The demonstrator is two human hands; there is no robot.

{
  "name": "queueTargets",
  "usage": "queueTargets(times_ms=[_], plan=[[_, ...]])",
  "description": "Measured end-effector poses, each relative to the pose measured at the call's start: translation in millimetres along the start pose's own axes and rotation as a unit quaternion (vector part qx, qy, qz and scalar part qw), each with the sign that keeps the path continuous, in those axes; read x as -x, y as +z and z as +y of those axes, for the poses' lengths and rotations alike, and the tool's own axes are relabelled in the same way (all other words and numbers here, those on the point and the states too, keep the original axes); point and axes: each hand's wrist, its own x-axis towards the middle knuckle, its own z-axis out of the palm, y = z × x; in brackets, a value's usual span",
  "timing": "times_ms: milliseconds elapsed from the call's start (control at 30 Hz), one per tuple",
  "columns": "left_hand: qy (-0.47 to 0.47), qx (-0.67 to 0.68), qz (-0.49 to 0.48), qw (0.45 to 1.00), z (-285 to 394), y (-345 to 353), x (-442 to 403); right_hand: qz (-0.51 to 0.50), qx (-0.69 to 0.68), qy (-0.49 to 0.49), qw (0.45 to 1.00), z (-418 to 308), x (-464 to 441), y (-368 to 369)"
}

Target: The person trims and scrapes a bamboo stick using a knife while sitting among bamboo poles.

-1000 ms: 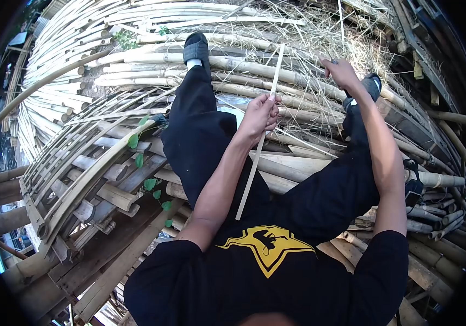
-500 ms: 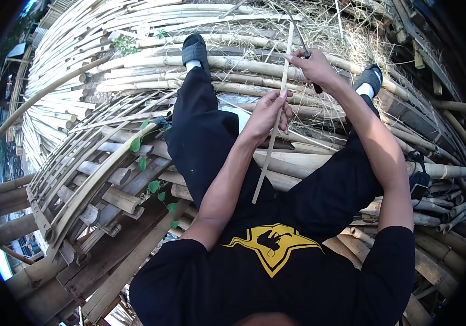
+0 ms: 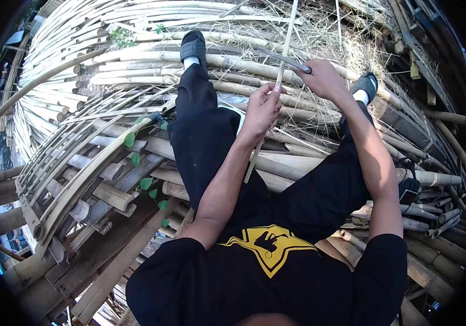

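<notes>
My left hand (image 3: 263, 110) is closed around a long, thin bamboo strip (image 3: 288, 39), which slants from my lap up past the top edge of the view. In my right hand (image 3: 321, 79) is a knife (image 3: 288, 61), its handle mostly covered by my fingers. The narrow blade points left and crosses the strip a little above my left hand. Whether the edge touches the strip I cannot tell.
Bamboo poles (image 3: 244, 65) lie beneath and ahead of my feet, with pale shavings (image 3: 325, 32) scattered over them. A slatted bamboo frame (image 3: 89, 157) stands at the left, with a green vine (image 3: 146, 183) beside it. A small black device (image 3: 408, 195) hangs at the right.
The knife has swung from pointing upward to lying across the strip. My right hand has shifted slightly right and down, and the strip's lower end has moved up and left.
</notes>
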Motion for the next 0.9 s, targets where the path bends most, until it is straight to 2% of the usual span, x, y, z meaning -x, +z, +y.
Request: queueTargets(times_ms=[67, 100, 200, 267, 400, 467, 733, 800, 867, 900], plan=[[0.002, 0.003, -0.001, 1.000, -0.8, 3.0, -1.6, 0.028, 0.045, -0.026, 0.998, -1.5, 5.9, 16.0], [0.003, 0.005, -0.002, 1.000, -0.6, 3.0, -1.3, 0.003, 0.036, 0.011, 0.999, -10.6, 8.8, 13.3], [-0.004, 0.047, -0.027, 0.999, 1.7, -0.9, 1.8, 0.019, 0.015, 0.044, 0.999, -15.5, 8.2, 19.5], [-0.024, 0.065, -0.046, 0.997, 2.3, -3.6, 4.8, 0.014, 0.024, 0.039, 0.999, -13.8, 5.3, 21.3], [-0.043, 0.079, -0.022, 0.996, 3.4, -5.6, 8.4, 0.059, 0.074, 0.015, 0.995, 7.5, -9.9, 36.0], [-0.046, 0.073, -0.025, 0.996, 1.3, -6.2, 5.5, 0.068, 0.091, 0.054, 0.992, 11.5, -14.8, 27.1], [-0.045, 0.096, -0.014, 0.994, 3.4, -2.9, -1.9, 0.100, 0.104, 0.065, 0.987, 9.6, -21.2, 20.9], [-0.051, 0.095, -0.008, 0.994, 5.3, -3.5, -0.5, 0.097, 0.101, 0.130, 0.981, 8.3, -24.6, 21.1], [-0.057, 0.085, -0.027, 0.994, 5.8, -7.5, 14.7, 0.148, -0.043, 0.264, 0.952, 79.2, -58.7, 19.2], [-0.062, 0.070, -0.045, 0.995, 8.1, -11.3, 18.6, 0.170, -0.001, 0.264, 0.949, 87.7, -52.8, -1.1]])
